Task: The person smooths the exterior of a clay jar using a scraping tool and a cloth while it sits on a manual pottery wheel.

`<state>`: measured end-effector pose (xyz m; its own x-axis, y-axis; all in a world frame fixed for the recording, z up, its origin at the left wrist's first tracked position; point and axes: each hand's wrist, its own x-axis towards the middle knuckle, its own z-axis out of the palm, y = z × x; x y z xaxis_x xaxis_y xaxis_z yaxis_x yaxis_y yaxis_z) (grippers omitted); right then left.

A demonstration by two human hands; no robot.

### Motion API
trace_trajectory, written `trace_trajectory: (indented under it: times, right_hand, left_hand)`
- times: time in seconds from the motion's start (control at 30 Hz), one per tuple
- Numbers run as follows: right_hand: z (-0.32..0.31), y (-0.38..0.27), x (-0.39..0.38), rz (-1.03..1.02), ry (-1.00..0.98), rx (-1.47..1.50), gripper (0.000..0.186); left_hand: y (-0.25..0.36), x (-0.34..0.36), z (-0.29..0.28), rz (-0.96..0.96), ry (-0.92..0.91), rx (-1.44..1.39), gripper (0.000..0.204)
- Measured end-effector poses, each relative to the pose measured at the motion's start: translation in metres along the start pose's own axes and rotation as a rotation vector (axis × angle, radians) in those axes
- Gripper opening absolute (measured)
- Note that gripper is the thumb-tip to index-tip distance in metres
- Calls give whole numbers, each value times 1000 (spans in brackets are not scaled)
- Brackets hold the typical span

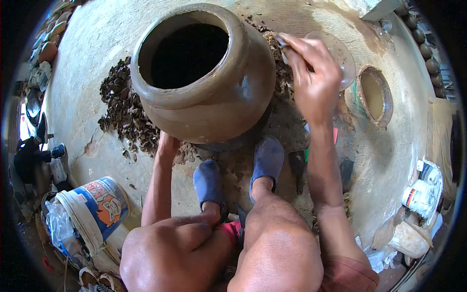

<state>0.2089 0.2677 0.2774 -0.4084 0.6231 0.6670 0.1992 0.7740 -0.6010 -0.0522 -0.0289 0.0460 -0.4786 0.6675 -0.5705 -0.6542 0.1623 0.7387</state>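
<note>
A large brown clay pot (214, 109) with a wide round mouth stands in front of me, wet and shiny, its inside dark. My left hand (169, 140) reaches under the pot's lower left side; its fingers are hidden there. Right of the pot, my right hand (316, 73) is raised and closed, pinching a small thin pale piece (282, 41) between thumb and fingers. That hand is apart from the pot wall. Behind it lies a round pale disc-like dish (343, 56), partly covered by the hand. Next to that stands a round container (375, 95) of murky liquid.
Dark clay scraps (126, 107) lie heaped left of the pot. My feet in blue clogs (207, 181) stand close before it. A white-and-blue bucket (95, 209) with plastic in it is at left. Small round pots (425, 51) line the far right. Another person's shoe (58, 151) shows at far left.
</note>
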Motion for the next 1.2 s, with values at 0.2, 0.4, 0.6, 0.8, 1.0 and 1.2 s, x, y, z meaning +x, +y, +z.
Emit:
trace_trajectory:
  times: [0.2, 0.4, 0.6, 0.8, 1.0, 1.2]
  right_hand:
    - [22, -4, 3, -11, -33, 170, 25]
    - [-4, -58, -56, 37, -62, -63, 39]
    - [-10, -95, -73, -153, -274, 90, 41]
    - [-33, -58, -45, -183, -6, -17, 34]
    - [-37, -38, -53, -19, 89, 55, 33]
    - [-44, -37, -67, 84, 153, 65, 28]
  left_hand:
    - [-9, 52, -78, 372, -120, 546, 46]
    - [-28, 10, -1, 273, -29, 229, 47]
    - [19, 0, -6, 333, 286, 160, 48]
    - [208, -90, 88, 1232, 303, 348, 62]
    - [273, -144, 264, 528, -197, 784, 86]
    - [258, -109, 300, 198, -150, 871, 93]
